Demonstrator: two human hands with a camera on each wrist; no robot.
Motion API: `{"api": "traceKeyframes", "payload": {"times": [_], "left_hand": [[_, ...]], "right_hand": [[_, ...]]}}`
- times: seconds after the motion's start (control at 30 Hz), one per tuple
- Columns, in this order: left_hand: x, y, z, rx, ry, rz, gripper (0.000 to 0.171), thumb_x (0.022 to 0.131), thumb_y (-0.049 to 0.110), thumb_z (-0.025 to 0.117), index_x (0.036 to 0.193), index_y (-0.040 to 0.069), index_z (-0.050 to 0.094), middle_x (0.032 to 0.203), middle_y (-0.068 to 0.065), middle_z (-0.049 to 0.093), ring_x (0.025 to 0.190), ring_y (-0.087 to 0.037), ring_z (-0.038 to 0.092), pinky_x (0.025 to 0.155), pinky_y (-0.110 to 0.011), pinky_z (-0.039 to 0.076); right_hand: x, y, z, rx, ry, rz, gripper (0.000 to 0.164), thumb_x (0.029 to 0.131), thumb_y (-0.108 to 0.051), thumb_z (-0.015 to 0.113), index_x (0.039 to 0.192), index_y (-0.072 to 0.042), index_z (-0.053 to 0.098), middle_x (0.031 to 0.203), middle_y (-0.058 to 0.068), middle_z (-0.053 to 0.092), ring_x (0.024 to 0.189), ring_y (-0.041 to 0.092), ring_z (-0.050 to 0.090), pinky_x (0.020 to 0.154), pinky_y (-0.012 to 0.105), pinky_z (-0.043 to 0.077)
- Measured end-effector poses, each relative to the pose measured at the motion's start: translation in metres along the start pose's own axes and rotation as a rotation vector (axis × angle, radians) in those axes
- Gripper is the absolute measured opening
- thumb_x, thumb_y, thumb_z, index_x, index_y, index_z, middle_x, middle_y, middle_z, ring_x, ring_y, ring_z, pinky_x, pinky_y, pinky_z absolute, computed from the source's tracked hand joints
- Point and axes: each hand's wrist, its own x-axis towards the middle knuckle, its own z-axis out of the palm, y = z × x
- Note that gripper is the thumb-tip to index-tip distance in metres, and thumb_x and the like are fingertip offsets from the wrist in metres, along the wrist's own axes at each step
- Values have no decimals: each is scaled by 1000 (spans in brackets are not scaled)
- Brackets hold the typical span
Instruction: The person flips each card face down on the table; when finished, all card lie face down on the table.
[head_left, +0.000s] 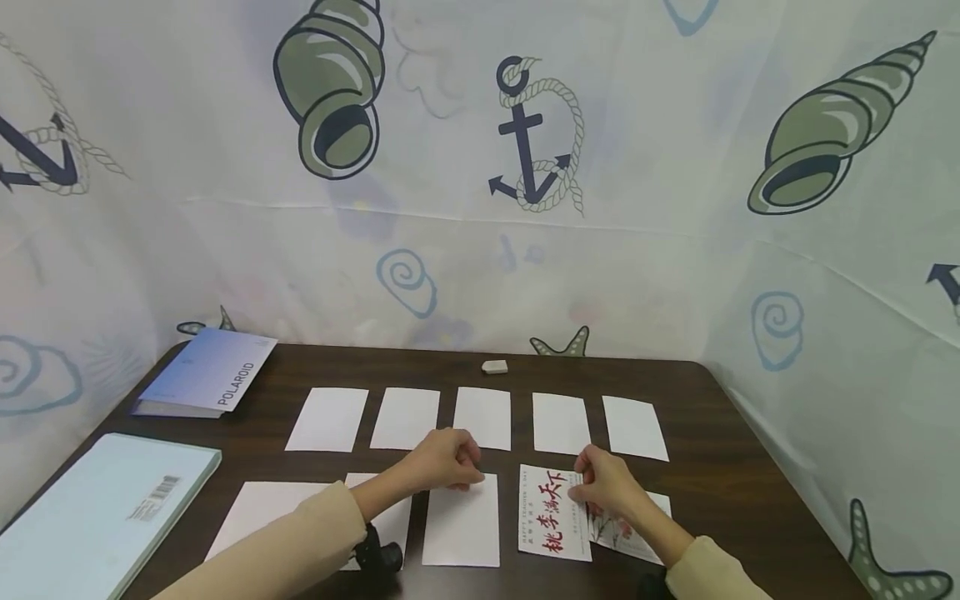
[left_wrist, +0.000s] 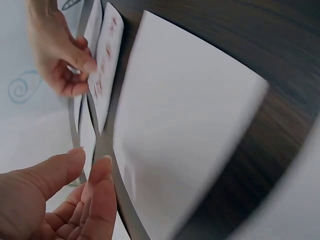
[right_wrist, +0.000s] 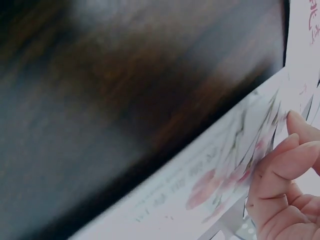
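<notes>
My left hand [head_left: 447,458] is over the upper edge of a white card [head_left: 461,527] in the front row. In the left wrist view its thumb and fingertips [left_wrist: 102,167] are slightly apart, with nothing between them. My right hand [head_left: 611,483] is at the seam between two printed cards, its fingers loosely bent and the thumb apart from the index finger. One is a card with large red characters [head_left: 551,521]; the other, a floral card [head_left: 626,533], lies partly under the hand. Pink flowers and thin stems show on the floral card in the right wrist view.
Several blank white cards [head_left: 408,417] form a back row. More white cards [head_left: 262,504] lie front left, partly behind my left sleeve. A blue POLAROID box [head_left: 210,367] and a pale blue book [head_left: 112,508] occupy the left side. A white eraser-like block [head_left: 495,367] lies near the back edge.
</notes>
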Motion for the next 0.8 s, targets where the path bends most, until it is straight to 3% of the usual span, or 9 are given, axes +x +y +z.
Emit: {"api": "traceKeyframes", "payload": {"times": [0.1, 0.37, 0.6, 0.8], "left_hand": [[11, 10, 11, -59, -10, -22, 24, 77, 6, 74, 94, -4, 61, 66, -1, 60, 55, -10, 60, 51, -22, 50], [38, 22, 40, -101, 7, -61, 20, 76, 2, 74, 92, -3, 63, 70, -2, 60, 57, -10, 60, 54, -22, 53], [44, 27, 51, -91, 48, -64, 12, 74, -3, 74, 80, -1, 64, 63, -1, 57, 53, -8, 56, 51, -20, 51], [44, 28, 51, -90, 61, -64, 13, 73, -6, 71, 74, 2, 61, 60, -1, 56, 51, -8, 56, 49, -21, 51]], "right_hand": [[1, 1, -1, 33, -10, 4, 32, 71, 2, 77, 87, -5, 50, 68, 3, 46, 53, 14, 44, 49, 25, 35], [1, 7, 0, 107, -32, -7, 34, 72, 3, 75, 90, -6, 48, 69, 2, 46, 49, 12, 45, 44, 22, 36], [0, 10, 0, 153, -27, -35, 35, 72, 2, 76, 91, -6, 48, 71, 3, 47, 53, 13, 45, 45, 22, 37], [-2, 8, -3, 136, 9, -56, 36, 73, -1, 77, 95, -5, 49, 73, 3, 48, 54, 10, 46, 47, 21, 38]]}}
